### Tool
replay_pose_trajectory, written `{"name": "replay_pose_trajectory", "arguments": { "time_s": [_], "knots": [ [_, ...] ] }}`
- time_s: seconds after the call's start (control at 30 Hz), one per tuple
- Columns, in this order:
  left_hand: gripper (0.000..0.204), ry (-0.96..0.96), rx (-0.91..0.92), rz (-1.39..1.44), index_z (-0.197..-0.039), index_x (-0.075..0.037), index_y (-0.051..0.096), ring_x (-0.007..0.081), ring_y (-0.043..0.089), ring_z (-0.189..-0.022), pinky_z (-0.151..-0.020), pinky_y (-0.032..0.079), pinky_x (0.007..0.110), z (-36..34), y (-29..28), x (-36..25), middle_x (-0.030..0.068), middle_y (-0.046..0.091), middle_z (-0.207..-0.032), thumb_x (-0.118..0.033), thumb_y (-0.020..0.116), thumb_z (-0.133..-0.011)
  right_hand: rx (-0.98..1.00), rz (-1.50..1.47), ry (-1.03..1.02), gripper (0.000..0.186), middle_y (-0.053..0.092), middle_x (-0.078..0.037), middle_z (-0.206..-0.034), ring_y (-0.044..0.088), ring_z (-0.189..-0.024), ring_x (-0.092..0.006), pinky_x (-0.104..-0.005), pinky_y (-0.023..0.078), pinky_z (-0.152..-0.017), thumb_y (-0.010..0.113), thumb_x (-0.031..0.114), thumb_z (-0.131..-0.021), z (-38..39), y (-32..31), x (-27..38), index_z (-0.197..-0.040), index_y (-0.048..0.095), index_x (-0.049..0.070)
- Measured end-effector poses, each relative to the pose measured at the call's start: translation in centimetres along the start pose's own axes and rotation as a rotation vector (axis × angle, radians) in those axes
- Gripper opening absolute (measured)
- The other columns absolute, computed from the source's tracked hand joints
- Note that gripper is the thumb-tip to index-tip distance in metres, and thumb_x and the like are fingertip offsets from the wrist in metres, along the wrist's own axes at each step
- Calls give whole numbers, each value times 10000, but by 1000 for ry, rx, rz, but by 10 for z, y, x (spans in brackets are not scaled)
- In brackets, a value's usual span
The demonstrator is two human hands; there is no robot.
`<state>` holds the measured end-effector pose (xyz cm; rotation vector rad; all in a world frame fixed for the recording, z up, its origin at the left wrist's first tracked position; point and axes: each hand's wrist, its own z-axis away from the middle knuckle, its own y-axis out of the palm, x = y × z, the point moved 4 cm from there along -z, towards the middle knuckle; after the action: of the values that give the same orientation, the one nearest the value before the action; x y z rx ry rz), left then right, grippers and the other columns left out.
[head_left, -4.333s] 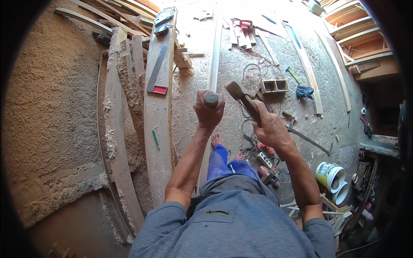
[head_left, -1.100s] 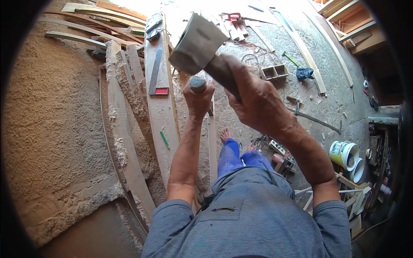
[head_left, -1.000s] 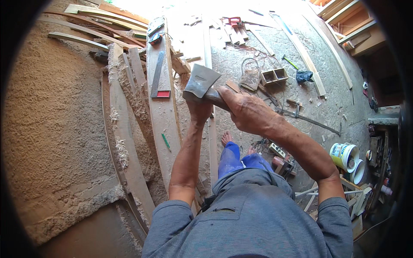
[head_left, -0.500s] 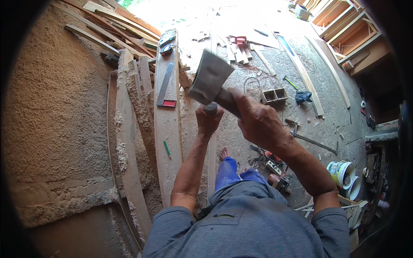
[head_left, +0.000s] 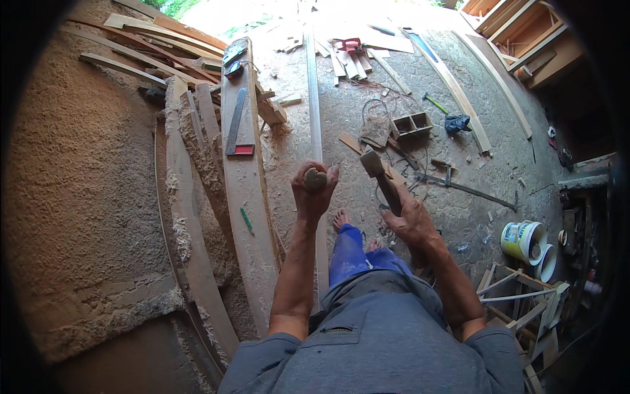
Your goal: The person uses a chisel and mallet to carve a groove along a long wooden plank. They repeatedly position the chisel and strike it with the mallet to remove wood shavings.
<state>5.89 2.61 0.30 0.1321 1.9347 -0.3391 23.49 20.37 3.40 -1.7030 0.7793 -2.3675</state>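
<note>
My left hand [head_left: 311, 200] is closed round an upright chisel-like tool; only its round handle end [head_left: 315, 179] shows above the fist, and the rest is hidden below. Beneath that fist runs a long narrow board [head_left: 314, 118], standing out pale against the floor. To the right, my right hand [head_left: 415, 223] grips a hatchet [head_left: 389, 192] by its wooden handle. The hatchet's head is seen nearly edge-on, apart from the left hand and pointing away from me.
At left a wide plank [head_left: 243, 187] carries a try square [head_left: 239, 128], a tape measure [head_left: 233, 69] and a green pencil [head_left: 247, 221]. A hollow block [head_left: 411, 125], a bar clamp [head_left: 466, 187] and a hammer [head_left: 434, 102] lie right. White buckets [head_left: 523, 240] stand nearer.
My right hand has brought the hatchet down and to the right, away from the left fist, turning its head edge-on. My left hand keeps its hold, slightly lower. The view has shifted.
</note>
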Motion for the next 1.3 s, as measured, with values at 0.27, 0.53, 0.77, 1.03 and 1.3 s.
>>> {"name": "replay_pose_trajectory", "arguments": {
  "time_s": [0.27,0.53,0.77,1.03,1.3],
  "knots": [
    [279,321,182,-86,-913,-107,577,315,678,-994,-1007,505,507,145,-17,1,77,660,-934,-11,816,-808,17,-37,34,624,688,-244,-1175,702,-1088,-372,-440,529,-952,707,171,-885,-1,1,-19,-1453,473,59],
    [426,442,702,-218,-1207,-151,624,325,522,-1342,-1169,425,494,164,-54,47,89,584,-1286,-64,737,-806,43,-196,162,672,590,-27,-862,563,-668,-115,-302,487,-576,720,142,-874,-16,23,-20,-1489,461,62],
    [292,589,886,-582,-1087,-185,626,258,500,-1367,-1214,376,478,171,-52,47,35,563,-1280,-150,709,-809,15,-243,176,618,595,-52,-817,580,-584,-133,-316,495,-513,704,129,-882,14,30,-65,-1437,450,29],
    [245,652,-285,-585,-957,-116,627,318,609,-1164,-1154,384,525,-70,-45,-14,67,658,-1009,-35,807,-811,55,-382,367,600,572,-24,-737,550,-533,-111,-297,478,-470,689,119,-895,32,33,-81,-1430,437,16],
    [215,1,-342,169,-955,-59,602,61,615,-683,-591,504,197,-105,-72,12,25,648,-824,-39,804,-884,32,-411,436,604,554,-11,-706,549,-518,-97,-287,471,-440,666,113,-921,20,28,-93,-1463,417,20]
  ]
}}
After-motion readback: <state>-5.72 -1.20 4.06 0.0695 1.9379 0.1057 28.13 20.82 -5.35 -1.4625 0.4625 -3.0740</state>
